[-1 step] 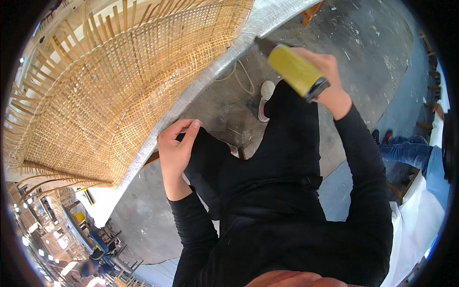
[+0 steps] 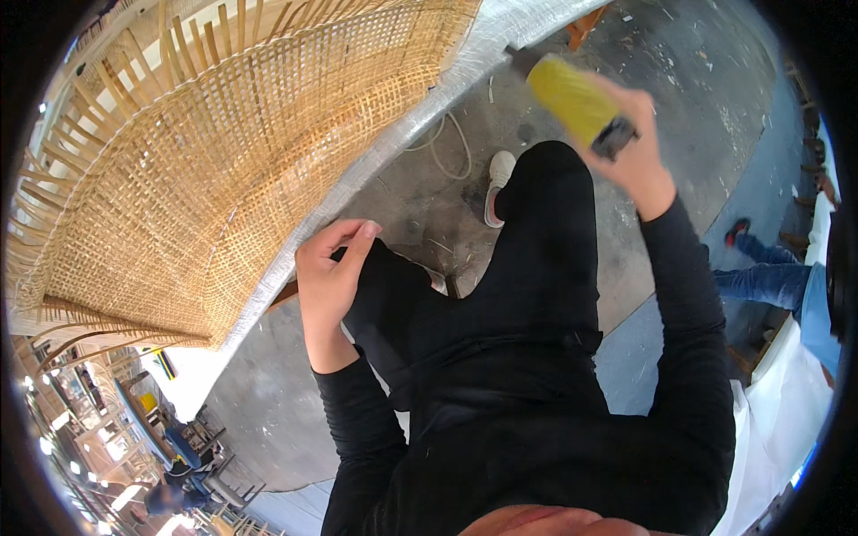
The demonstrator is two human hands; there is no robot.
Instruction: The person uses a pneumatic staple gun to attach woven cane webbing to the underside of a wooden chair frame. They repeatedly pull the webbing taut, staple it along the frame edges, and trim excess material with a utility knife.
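Note:
My right hand (image 2: 639, 147) grips a yellow hand tool (image 2: 570, 96) with a dark narrow tip and a black end. It is held up over the floor, blurred, and its exact kind is unclear. The tip appears near the silvery edge of the worktop (image 2: 402, 129), and I cannot tell if they touch. My left hand (image 2: 329, 272) is beside that edge, above my left knee, fingers curled and thumb and forefinger pinched together. Anything inside the pinch is hidden. A large woven cane sheet (image 2: 179, 161) lies across the worktop, loose strands sticking out along its far rim.
A pale hose (image 2: 436, 156) loops on the grey floor by my shoe (image 2: 499, 183). A person in jeans (image 2: 764, 284) is at the right, near white sheeting (image 2: 760, 438). Chairs (image 2: 228, 487) and wooden frames crowd the lower left.
My right hand has moved slightly up and to the right with the yellow tool. The left hand stays almost in place. The person at the right has shifted their legs.

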